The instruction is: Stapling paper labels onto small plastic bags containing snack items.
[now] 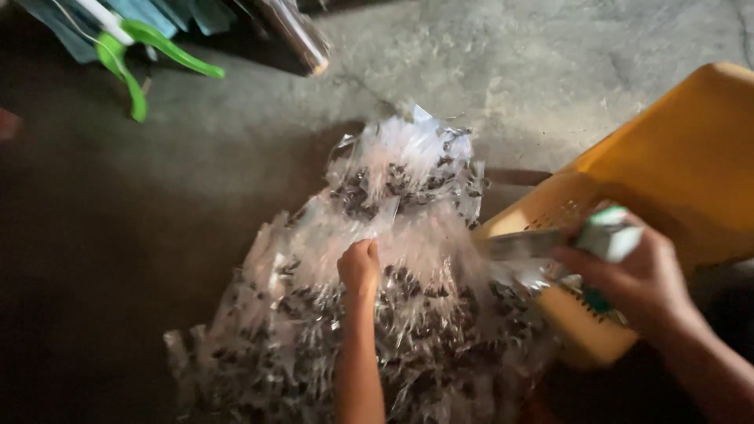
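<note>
A heap of clear plastic film (377, 314) is seen, thin and crinkled, with a wet-looking gloss that throws white highlights; dark specks show through or on it, though which cannot be told. The floor (550, 71) beneath is bare concrete, grey, matt and rough, marked with pale scuffs and fine cracks. The crate (691, 165) is made of yellow-orange plastic, smooth and faintly satin, with a perforated wall. A flat, dull grey blade (522, 243), seemingly metal, is blurred. Its handle (609, 235) appears as smooth white and green plastic. The clips (149, 47) at the top are glossy green plastic.
</note>
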